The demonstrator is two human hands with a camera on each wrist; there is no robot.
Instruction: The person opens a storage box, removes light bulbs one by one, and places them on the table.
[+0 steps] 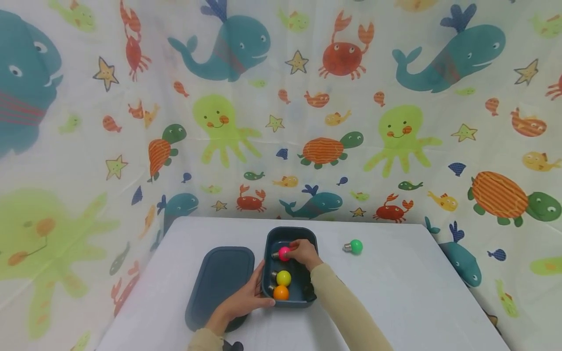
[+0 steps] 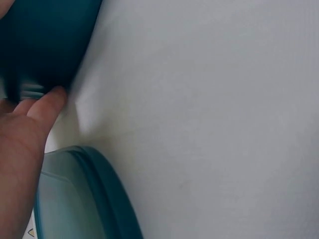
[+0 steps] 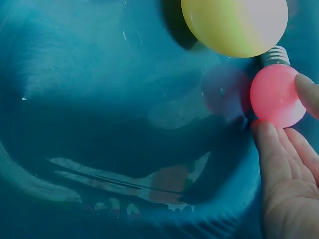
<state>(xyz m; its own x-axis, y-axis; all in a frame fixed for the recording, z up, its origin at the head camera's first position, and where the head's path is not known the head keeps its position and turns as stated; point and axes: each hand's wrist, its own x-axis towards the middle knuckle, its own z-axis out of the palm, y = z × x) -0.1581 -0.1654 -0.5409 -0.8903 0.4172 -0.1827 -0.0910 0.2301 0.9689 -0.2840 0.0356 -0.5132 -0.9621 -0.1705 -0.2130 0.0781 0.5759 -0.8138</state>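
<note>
My right hand [image 1: 303, 252] pinches a pink light bulb [image 1: 284, 253] between thumb and fingertips, inside the far part of a dark blue plastic container [image 1: 290, 304]. In the right wrist view the pink bulb [image 3: 276, 94] has its silver screw base pointing away from the fingers. A yellow bulb [image 1: 283, 278] and an orange bulb [image 1: 281, 293] lie in the near left of the container, bases to the left. My left hand [image 1: 248, 295] holds the container's near left corner, fingers along the left wall and thumb at the front; its fingertips show against the wall in the left wrist view.
A dark blue lid [image 1: 221, 278] lies flat on the white table [image 1: 395, 292], left of the container and partly behind the left hand. To the right rests a green bulb [image 1: 356, 246]. A patterned curtain [image 1: 281, 122] hangs behind the table's far edge.
</note>
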